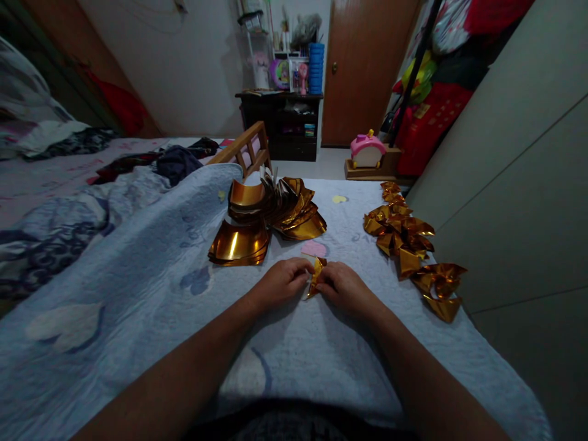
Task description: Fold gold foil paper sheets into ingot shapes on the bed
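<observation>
Just above the bedspread, a small folded piece of gold foil paper (316, 277) is between my two hands. My left hand (285, 282) grips its left side with curled fingers. From the right, my right hand (345, 285) pinches the same piece between thumb and fingers. Beyond my hands to the left lie stacks of flat, curling gold foil sheets (241, 245), some fanned out. On the right side of the bed is a heap of folded gold foil pieces (399, 229), spread in a line toward me.
A pale blue quilted bedspread (285, 343) with heart shapes lies under everything. Crumpled bedding and clothes (179, 164) are at the left. A wooden rail (243, 144) and a pink toy (367, 150) stand past the far edge. A pale cabinet (519, 184) borders the right.
</observation>
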A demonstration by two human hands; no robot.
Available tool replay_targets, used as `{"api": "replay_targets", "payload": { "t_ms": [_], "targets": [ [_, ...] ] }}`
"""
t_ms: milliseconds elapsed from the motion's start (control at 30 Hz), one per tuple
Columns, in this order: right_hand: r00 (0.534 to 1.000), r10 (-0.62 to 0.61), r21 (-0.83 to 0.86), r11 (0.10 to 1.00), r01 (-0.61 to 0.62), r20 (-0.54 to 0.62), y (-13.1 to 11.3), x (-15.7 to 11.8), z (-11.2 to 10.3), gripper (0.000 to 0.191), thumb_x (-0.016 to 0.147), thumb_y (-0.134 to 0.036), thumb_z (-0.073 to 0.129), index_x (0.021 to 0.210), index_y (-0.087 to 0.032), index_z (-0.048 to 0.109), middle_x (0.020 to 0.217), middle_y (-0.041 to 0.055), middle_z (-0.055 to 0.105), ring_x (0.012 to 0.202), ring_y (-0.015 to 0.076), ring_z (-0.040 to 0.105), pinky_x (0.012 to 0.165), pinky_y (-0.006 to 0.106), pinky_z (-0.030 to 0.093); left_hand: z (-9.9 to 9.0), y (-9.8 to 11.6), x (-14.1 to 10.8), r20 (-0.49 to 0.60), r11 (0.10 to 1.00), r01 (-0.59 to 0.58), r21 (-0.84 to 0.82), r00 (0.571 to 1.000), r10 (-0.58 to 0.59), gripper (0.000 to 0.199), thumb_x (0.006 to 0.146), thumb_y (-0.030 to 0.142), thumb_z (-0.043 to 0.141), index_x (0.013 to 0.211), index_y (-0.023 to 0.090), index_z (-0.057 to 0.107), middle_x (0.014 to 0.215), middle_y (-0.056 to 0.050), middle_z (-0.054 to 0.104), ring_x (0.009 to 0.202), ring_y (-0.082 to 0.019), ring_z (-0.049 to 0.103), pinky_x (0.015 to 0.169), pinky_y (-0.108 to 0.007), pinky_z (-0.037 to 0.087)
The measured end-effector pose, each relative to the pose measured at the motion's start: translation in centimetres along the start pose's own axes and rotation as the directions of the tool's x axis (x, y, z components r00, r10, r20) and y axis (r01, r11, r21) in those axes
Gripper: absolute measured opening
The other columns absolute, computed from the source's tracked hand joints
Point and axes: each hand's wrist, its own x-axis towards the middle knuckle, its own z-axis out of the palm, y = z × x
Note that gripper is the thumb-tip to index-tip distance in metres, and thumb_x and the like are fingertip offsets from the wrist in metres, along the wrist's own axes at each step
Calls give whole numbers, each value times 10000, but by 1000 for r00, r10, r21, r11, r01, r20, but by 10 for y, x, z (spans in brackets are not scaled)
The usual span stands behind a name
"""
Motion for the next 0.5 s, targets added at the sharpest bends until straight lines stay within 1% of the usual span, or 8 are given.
{"api": "replay_targets", "payload": {
  "t_ms": [33,100,167,267,400,500],
  "targets": [
    [1000,2,-6,1000,-2,2,0,0,0,82,854,-116,622,792,-163,649,836,47,651,801,174,551,749,291,367,1,-2,1,-16,1000,-28,4,999,28,242,878,116,499,994,173,704,970,-44,713,909,-179,640,825,-299,479],
    [1000,5,-21,1000,-5,7,1,0,0,84,860,-116,609,800,-159,651,841,52,651,806,177,548,751,293,368,3,-6,1,-4,997,-69,20,998,69,300,871,81,489,1038,186,716,1003,-53,702,953,-185,639,867,-309,480],
    [1000,1,-24,1000,0,9,1,0,-1,81,862,-120,608,807,-160,653,834,51,648,802,179,544,744,293,366,4,-8,1,27,996,-79,45,997,78,301,855,69,510,1015,194,733,978,-50,681,937,-184,638,854,-302,483],
    [999,-36,8,999,36,19,3,-1,-3,73,853,-120,634,799,-164,655,811,40,639,788,175,541,733,288,366,5,-9,1,58,995,-70,75,996,65,245,849,90,554,957,195,747,955,-47,660,913,-183,635,832,-290,483],
    [993,-119,59,991,117,24,6,-4,-6,73,853,-117,646,815,-175,671,810,30,643,793,171,543,742,285,369,4,-7,1,68,994,-58,93,996,52,198,856,112,580,942,186,742,938,-44,649,899,-179,629,812,-279,473],
    [989,-146,79,987,143,24,7,-4,-7,77,846,-114,655,826,-181,687,820,29,649,809,173,550,748,284,370,3,-6,0,79,994,-43,98,996,36,154,862,151,613,957,176,732,910,-37,630,842,-165,614,766,-272,462]
  ]
}}
